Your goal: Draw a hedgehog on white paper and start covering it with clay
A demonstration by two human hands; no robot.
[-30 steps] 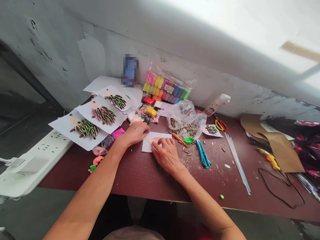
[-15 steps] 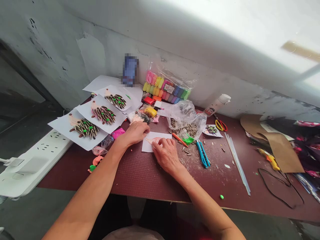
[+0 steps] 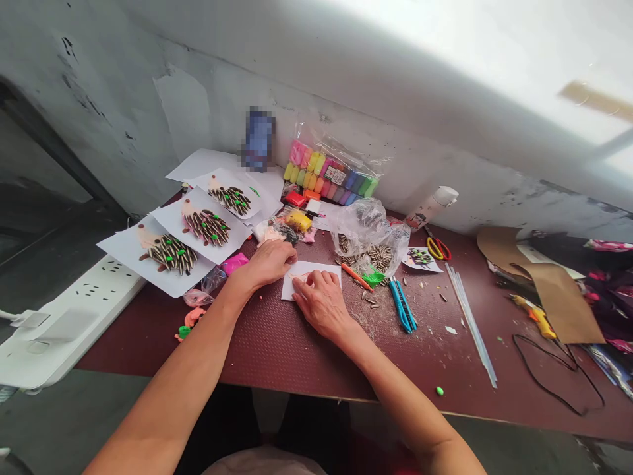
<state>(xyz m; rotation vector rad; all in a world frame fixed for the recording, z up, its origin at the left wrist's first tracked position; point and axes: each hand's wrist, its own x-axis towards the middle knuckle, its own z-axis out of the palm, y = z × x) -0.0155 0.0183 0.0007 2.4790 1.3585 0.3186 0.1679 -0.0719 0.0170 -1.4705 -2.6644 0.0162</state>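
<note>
A small white paper card (image 3: pixel 288 290) lies on the table between my hands, with a pinkish-orange shape (image 3: pixel 297 287) partly showing on it. At the card's upper left corner is my left hand (image 3: pixel 271 262), its fingers curled and bunched together; what lies under the fingertips is hidden. My right hand (image 3: pixel 324 303) rests over the card's right side, thumb and fingertips apart and pressed down on the shape, covering much of it. An orange pencil-like stick (image 3: pixel 357 276) and an opened bag of striped sunflower seeds (image 3: pixel 378 254) lie just to the right.
Hedgehog pictures covered in seeds (image 3: pixel 205 227) lie at the left beside a white power strip (image 3: pixel 106 290). Behind are colored clay packs (image 3: pixel 329 175). A blue utility knife (image 3: pixel 402 305), scissors (image 3: pixel 438 247), clear sticks (image 3: pixel 472 326) and a yellow glue gun (image 3: pixel 537 316) lie right.
My right hand has shifted slightly left across the card, its thumb and fingertips now further over the pinkish shape. My left hand stays in the same place.
</note>
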